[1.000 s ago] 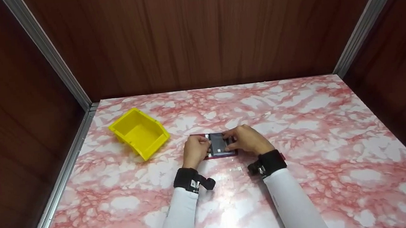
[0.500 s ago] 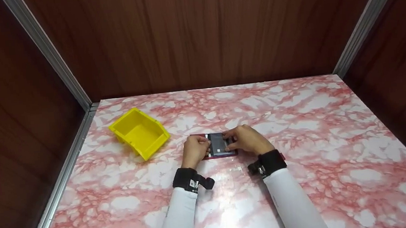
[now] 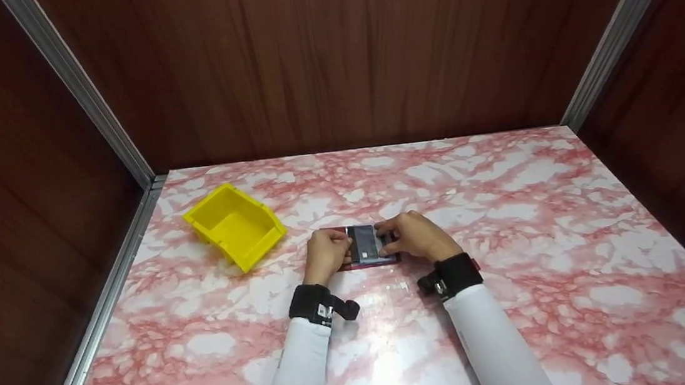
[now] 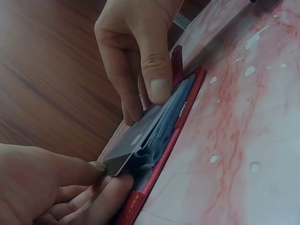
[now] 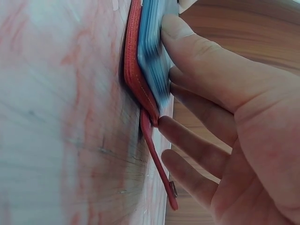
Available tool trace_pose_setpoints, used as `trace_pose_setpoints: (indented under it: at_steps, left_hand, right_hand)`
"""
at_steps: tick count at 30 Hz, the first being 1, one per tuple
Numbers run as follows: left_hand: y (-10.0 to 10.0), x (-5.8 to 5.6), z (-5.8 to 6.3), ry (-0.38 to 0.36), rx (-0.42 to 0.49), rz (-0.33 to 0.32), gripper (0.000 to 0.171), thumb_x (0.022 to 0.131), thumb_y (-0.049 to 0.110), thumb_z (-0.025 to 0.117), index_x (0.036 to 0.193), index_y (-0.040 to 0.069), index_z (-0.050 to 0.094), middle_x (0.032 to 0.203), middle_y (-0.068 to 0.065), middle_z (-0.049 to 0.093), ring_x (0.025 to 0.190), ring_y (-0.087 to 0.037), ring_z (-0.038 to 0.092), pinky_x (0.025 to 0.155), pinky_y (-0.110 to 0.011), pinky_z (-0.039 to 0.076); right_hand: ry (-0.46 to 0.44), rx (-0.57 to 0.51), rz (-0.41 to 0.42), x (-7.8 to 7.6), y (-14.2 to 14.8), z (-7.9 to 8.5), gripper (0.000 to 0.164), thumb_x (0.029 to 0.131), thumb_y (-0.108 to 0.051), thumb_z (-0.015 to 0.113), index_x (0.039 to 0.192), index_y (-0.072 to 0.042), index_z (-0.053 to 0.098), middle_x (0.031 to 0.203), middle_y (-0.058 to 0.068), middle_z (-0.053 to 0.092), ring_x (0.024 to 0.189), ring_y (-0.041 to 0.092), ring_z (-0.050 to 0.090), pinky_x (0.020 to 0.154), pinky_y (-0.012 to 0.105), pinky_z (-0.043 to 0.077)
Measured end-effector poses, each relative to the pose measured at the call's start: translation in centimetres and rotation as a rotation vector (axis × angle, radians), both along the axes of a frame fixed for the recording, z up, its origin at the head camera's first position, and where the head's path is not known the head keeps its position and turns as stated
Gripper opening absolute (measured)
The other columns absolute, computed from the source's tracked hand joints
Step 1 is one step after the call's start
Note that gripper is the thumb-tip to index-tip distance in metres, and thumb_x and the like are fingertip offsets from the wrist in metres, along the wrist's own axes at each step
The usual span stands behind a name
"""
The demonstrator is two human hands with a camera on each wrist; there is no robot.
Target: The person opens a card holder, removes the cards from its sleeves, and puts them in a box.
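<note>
Card holder: it is red and lies open on the table, in the middle, between the two hands. It is to the right of the yellow bin and a bit nearer the person.
Red cover: smooth and bright, with rounded corners and a line of little stitches near its edge.
Clear pages: a stack of thin see-through pages sits on the cover. They look bluish at the sides, where you can see many layers. Some bend into soft waves near the left hand.
Card: a dark, flat card with a shiny black end. That end pokes out of the top page. The rest looks grey under the plastic, with a small white square on it.
Strap: a thin red strap sticks out at the right hand's end. It has a small metal bit near its tip.
Left hand: it pinches the card's black end between thumb and finger.
Right hand: it holds the pages, thumb on the near side and fingers on the far side. Two other fingers reach down near the strap.
Yellow bin: it stands on the left of the table, well apart from the hands.
Wrists: each one wears a black band.
</note>
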State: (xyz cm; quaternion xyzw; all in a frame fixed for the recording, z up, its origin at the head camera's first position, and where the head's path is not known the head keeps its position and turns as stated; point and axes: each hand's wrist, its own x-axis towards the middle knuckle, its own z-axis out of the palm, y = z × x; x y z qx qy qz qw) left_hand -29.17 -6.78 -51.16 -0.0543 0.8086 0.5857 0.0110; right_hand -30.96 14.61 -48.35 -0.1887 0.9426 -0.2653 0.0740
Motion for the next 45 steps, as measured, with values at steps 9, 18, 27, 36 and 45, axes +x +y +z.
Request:
trace_pose_setpoints:
  at_steps: [9, 18, 27, 36, 45]
  left_hand:
    - [0.51, 0.04, 0.32, -0.036, -0.034, 0.039, 0.023, 0.096, 0.01, 0.08, 0.115, -0.004, 0.078, 0.093, -0.016, 0.082, 0.056, -0.007, 0.066, 0.053, -0.02, 0.057]
    - [0.66, 0.09, 0.31, -0.044, -0.034, 0.033, 0.029, 0.092, 0.005, 0.083, 0.118, -0.005, 0.077, 0.099, -0.019, 0.083, 0.056, -0.007, 0.066, 0.053, -0.021, 0.058]
    - [0.65, 0.17, 0.37, -0.032, -0.003, 0.03, 0.029, 0.092, 0.004, 0.082, 0.119, -0.006, 0.076, 0.099, -0.02, 0.082, 0.057, -0.007, 0.068, 0.054, -0.023, 0.061]
    - [0.56, 0.17, 0.48, -0.024, -0.01, 0.024, 0.028, 0.092, 0.005, 0.083, 0.117, -0.006, 0.077, 0.098, -0.02, 0.082, 0.058, -0.008, 0.068, 0.054, -0.022, 0.06]
    - [0.45, 0.16, 0.38, -0.03, 0.01, 0.014, 0.028, 0.093, 0.004, 0.082, 0.118, -0.007, 0.076, 0.101, -0.021, 0.082, 0.056, -0.007, 0.067, 0.053, -0.02, 0.059]
  right_hand:
    - [0.005, 0.009, 0.012, -0.07, 0.14, 0.04, 0.046, 0.088, -0.028, 0.092, 0.129, -0.011, 0.081, 0.15, 0.004, 0.07, 0.137, 0.028, 0.068, 0.116, 0.047, 0.054]
    - [0.077, 0.014, 0.097, 0.21, -0.03, 0.21, 0.039, 0.09, -0.02, 0.09, 0.125, -0.007, 0.081, 0.142, 0.01, 0.075, 0.131, 0.029, 0.072, 0.113, 0.048, 0.056]
    - [0.091, 0.029, 0.176, 0.32, -0.25, 0.54, 0.031, 0.092, -0.011, 0.086, 0.122, -0.005, 0.082, 0.135, 0.011, 0.079, 0.13, 0.031, 0.073, 0.111, 0.048, 0.058]
    - [0.071, 0.035, 0.167, 0.09, -0.15, 0.56, 0.029, 0.094, -0.015, 0.085, 0.121, -0.007, 0.083, 0.138, 0.008, 0.077, 0.134, 0.03, 0.071, 0.112, 0.048, 0.057]
    - [0.051, 0.008, 0.153, 0.13, 0.01, 0.43, 0.029, 0.093, -0.016, 0.086, 0.121, -0.009, 0.084, 0.139, 0.007, 0.077, 0.134, 0.03, 0.07, 0.113, 0.048, 0.057]
